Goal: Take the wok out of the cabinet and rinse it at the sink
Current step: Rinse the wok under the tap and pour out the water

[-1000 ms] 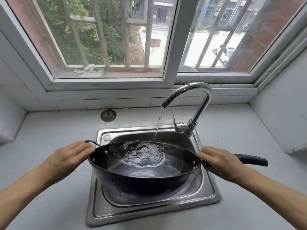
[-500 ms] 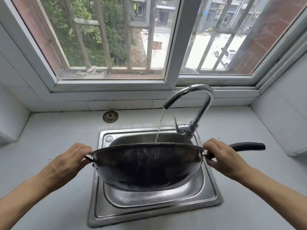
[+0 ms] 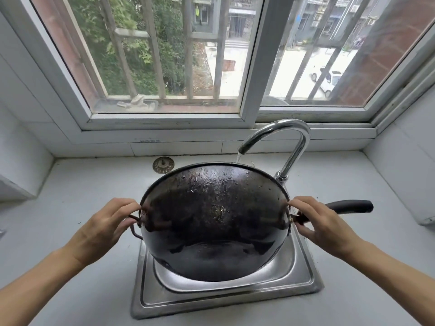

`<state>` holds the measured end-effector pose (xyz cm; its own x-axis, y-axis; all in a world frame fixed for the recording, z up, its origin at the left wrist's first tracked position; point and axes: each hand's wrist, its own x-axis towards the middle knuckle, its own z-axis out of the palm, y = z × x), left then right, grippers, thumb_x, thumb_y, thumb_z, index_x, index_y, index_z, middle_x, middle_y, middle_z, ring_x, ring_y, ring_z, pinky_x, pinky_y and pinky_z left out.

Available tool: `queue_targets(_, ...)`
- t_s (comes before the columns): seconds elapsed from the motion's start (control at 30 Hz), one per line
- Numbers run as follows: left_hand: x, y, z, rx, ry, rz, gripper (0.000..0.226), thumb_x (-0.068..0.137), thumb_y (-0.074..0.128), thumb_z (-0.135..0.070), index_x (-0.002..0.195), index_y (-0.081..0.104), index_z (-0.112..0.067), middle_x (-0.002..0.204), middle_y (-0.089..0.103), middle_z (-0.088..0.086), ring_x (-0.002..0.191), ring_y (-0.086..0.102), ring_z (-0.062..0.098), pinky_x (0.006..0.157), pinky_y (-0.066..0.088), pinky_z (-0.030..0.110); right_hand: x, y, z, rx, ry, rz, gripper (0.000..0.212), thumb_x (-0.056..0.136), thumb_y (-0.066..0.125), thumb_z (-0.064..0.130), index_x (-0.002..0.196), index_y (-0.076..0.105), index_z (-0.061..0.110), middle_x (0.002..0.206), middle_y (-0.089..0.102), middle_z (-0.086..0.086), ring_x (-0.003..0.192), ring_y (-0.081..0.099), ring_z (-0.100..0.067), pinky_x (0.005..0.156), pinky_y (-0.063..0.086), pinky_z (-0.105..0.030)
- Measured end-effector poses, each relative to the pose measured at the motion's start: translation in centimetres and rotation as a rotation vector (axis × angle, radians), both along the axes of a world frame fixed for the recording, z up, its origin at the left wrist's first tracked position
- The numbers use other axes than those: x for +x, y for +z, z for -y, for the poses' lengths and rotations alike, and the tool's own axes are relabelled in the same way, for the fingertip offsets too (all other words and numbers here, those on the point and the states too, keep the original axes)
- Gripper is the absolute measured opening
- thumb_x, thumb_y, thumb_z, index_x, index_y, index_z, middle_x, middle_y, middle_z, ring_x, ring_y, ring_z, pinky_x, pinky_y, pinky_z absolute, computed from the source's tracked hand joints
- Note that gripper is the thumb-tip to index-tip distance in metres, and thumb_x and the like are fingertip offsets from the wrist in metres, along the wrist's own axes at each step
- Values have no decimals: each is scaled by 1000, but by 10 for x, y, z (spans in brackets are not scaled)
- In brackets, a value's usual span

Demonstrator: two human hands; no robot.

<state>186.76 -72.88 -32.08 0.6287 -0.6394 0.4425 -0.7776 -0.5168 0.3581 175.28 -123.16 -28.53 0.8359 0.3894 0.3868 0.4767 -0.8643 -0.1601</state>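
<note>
Wok out of the cabinet, tipped on edge over the sink, blackened underside facing the camera. Left hand fingers grasp the loop handle, right hand fingers grasp the long handle's base. Faucet runs (stream falls behind the rim). Rinse looks underway; draining, shutting water remain.

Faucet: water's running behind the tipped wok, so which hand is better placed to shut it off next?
Likely the right hand: it holds the wok at the long-handle side, just below the faucet base. The left hand grips the loop handle across the wok.
</note>
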Motion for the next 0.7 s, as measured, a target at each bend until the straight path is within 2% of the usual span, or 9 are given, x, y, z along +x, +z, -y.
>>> queue_targets(0.07,-2,0,1,-10,1,7,29,99,46,-27,123,52,-10,113,58,10,99,58,23,91,47,28,-2,1,0,-17,-1,37,46,83,64,12,126,48,12,118,54,-7,84,62,-29,72,55,-42)
queue_targets(0.2,-3,0,1,-37,38,28,30,96,50,-18,122,57,-6,117,59,11,103,59,24,95,47,32,-5,1,1,-32,-14,84,48,80,70,8,126,56,5,115,62,-13,87,64,-29,76,55,-40)
queue_targets(0.33,-2,-2,4,-42,81,-8,34,96,48,-18,121,62,-1,118,59,9,105,59,23,97,47,32,-5,-7,6,-61,-12,22,54,80,69,8,132,55,5,116,63,-11,82,64,-30,72,56,-42)
queue_targets(0.43,-2,-5,5,-44,86,-86,37,99,45,-26,122,63,-4,117,58,4,105,58,17,96,47,29,0,-10,7,-40,-9,-52,61,80,68,9,138,47,12,113,62,-6,76,63,-26,67,57,-39)
queue_targets(0.53,0,-10,9,-31,91,-120,40,101,42,-32,123,63,-6,114,57,1,101,57,12,95,44,22,6,-14,6,-20,-32,-110,73,72,74,1,138,45,14,104,62,-5,69,60,-23,63,56,-38)
queue_targets(0.63,3,-16,14,-30,115,-141,42,101,41,-33,122,63,-4,109,57,2,96,56,12,93,42,16,12,-23,7,-52,-65,-144,82,66,76,-2,139,43,15,90,59,-4,62,55,-23,56,53,-37)
queue_targets(0.7,7,-22,16,-29,130,-152,43,101,41,-34,123,63,-4,105,57,2,91,56,13,89,43,17,17,-30,8,-56,-78,-160,81,66,76,-1,138,43,14,88,58,-3,61,53,-23,56,53,-38)
